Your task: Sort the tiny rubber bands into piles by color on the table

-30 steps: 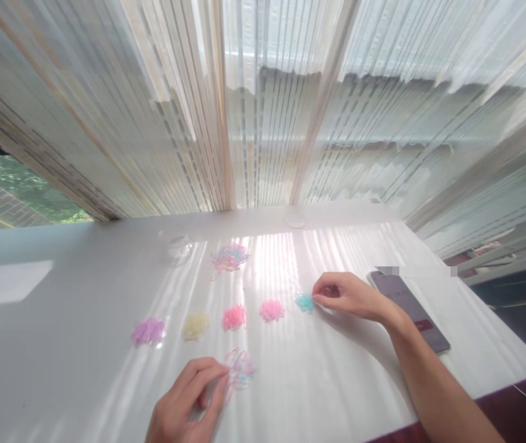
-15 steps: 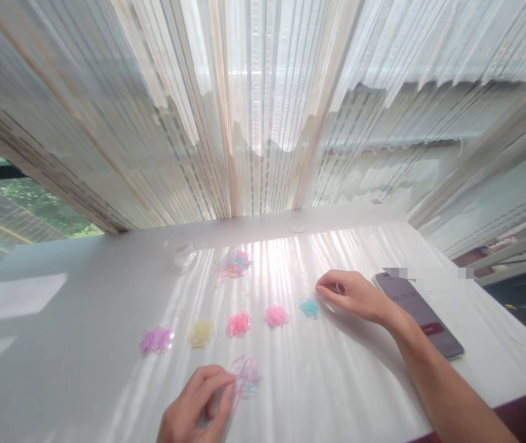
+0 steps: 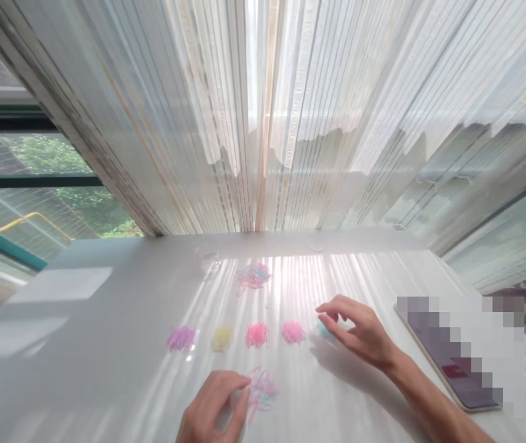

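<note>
Bare table (image 3: 119, 344) stretches left of the left grip (image 3: 248, 383), at the nearer mixed bands (image 3: 265, 389); whether it pinches any, I cannot tell. The right grip (image 3: 318, 313), slightly spread, partly hides teal bands (image 3: 323, 329); phone (image 3: 438, 351) to its right.

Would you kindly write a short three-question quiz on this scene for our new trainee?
1. Multiple choice: Which single-colour pile lies farthest left?
A) the yellow pile
B) the purple pile
C) the light pink pile

2. True or false: The left hand has its fingertips at the edge of the nearer mixed pile.

3. Fill in the colour: The right hand partly hides the ____ pile.

Key: 1. B; 2. True; 3. teal, as part of the teal pile shows beside and below the fingers.
</note>
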Tool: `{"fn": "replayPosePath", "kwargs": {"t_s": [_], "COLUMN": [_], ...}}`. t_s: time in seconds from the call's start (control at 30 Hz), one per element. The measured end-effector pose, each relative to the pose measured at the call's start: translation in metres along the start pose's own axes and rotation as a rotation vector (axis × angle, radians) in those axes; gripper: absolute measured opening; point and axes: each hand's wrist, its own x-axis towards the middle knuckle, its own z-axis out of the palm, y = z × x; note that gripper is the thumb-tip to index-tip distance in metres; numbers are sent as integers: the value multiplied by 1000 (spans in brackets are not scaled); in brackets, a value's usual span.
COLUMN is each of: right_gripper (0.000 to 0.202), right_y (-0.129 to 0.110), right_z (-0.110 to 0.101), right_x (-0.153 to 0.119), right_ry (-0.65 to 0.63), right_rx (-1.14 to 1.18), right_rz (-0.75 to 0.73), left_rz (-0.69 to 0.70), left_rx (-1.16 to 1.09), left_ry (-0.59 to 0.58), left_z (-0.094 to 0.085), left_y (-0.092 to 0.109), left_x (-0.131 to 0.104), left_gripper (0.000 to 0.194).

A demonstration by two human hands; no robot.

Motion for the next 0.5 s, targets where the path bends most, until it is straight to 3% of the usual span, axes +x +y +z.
{"fn": "replayPosePath", "kwargs": {"t_s": [0.1,0.27,0.5], "right_gripper": [17,29,33], "right_y": [-25,-62,-64], "right_z": [11,35,62], "right_x": [7,10,-7], "right_ry": [-122,-463,-485], "right_rx": [11,10,161], "right_rz": [-136,-257,-232], "left_rz": [36,16,28], "left_rx": [45,115,155], "left_ry": [-14,-12,-84], "left_z": [-8,-14,-14], "left_y": [4,8,6], "left_x": [4,7,4], "left_gripper": [11,12,14]}}
